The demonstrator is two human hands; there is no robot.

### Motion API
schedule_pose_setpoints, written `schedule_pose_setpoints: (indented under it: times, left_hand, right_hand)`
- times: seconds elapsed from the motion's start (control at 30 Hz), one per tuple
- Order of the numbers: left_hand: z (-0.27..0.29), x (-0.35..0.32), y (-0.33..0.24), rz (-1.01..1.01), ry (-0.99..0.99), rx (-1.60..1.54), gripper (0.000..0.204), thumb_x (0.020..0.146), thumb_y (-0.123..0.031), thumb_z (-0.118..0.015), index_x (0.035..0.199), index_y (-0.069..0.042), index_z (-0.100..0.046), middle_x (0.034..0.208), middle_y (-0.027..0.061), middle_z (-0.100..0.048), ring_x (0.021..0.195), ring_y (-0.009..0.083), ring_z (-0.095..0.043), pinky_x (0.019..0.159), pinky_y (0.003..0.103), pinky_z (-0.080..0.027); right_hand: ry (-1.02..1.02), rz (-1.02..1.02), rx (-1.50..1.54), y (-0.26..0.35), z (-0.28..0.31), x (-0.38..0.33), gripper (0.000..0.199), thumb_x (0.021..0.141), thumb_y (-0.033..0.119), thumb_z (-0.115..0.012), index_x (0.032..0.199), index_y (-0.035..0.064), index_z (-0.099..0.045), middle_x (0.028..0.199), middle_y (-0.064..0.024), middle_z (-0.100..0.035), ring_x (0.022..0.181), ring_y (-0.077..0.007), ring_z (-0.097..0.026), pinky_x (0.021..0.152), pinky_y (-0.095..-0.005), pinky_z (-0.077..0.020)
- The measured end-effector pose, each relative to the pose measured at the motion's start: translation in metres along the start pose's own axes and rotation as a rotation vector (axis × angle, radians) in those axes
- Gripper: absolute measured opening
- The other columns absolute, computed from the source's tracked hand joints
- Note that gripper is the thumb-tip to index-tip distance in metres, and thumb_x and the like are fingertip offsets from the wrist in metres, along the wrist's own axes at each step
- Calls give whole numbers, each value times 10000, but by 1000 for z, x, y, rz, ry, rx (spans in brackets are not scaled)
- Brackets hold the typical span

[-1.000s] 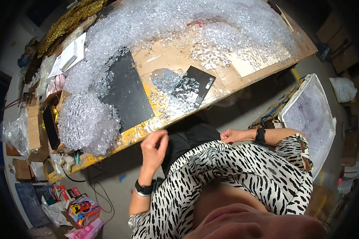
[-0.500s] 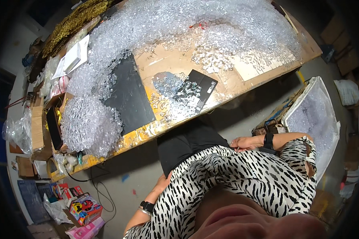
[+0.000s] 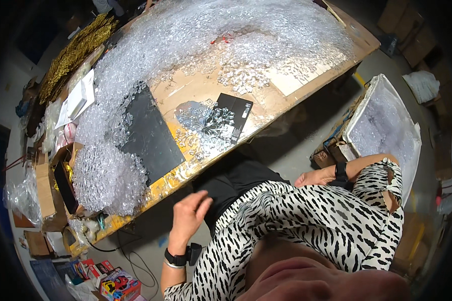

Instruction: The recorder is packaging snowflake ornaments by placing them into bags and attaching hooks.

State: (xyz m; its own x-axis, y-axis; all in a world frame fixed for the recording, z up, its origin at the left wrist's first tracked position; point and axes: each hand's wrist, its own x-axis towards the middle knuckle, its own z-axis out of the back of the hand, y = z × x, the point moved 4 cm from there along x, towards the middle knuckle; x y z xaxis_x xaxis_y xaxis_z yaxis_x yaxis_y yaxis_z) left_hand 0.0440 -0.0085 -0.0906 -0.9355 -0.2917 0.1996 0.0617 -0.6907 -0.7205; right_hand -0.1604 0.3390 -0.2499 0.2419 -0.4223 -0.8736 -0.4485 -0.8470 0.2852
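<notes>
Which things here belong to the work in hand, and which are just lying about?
In hand:
clear crystal ornaments
small black card
large black board
left hand, empty, below the table edge
right hand, on the lap

Lying about:
gold ornament pile
white bin
toy boxes

Black-and-white zebra-print top (image 3: 306, 220), black trousers (image 3: 241, 183), black wristbands on both wrists

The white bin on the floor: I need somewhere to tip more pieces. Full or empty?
Partly filled: the white bin holds clear crystal pieces.
</notes>
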Motion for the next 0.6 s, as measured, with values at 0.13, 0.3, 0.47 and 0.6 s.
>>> schedule_pose_setpoints:
  times: [0.13, 0.3, 0.47, 0.6]
  left_hand:
    - [36, 37, -1, -227, -272, 260, 288, 718, -90, -712, 972, -8, -606, 923, 155, -613, 867, 328, -578, 780, 393, -462]
    - [49, 76, 47, -113, -407, 300, 344, 754, -103, -677, 1062, 7, -570, 1070, 156, -568, 1035, 331, -497, 891, 404, -404]
    - [36, 67, 65, -29, -370, 428, 306, 779, -163, -662, 1040, -20, -589, 1104, 131, -549, 1028, 308, -493, 889, 401, -376]
    - [30, 81, 63, -50, -356, 388, 268, 791, -150, -650, 1017, -18, -595, 1099, 126, -554, 1026, 305, -498, 894, 393, -384]
  right_hand:
    - [-213, 125, 30, 4, -2, 11, 371, 866, 397, -590, 1018, 59, -588, 835, -9, -634, 655, -66, -593, 570, -257, -536]
    - [-258, -213, 134, -7, -1, 1, 460, 913, 478, -463, 1056, 54, -570, 886, -12, -632, 702, -109, -605, 657, -301, -551]
    - [-233, -131, 65, 8, -11, -16, 367, 928, 369, -488, 934, 21, -605, 808, -21, -644, 643, -98, -572, 596, -284, -508]
    - [-270, 37, -94, 4, 0, -3, 327, 927, 328, -501, 873, 25, -612, 780, -7, -640, 614, -83, -543, 578, -262, -485]
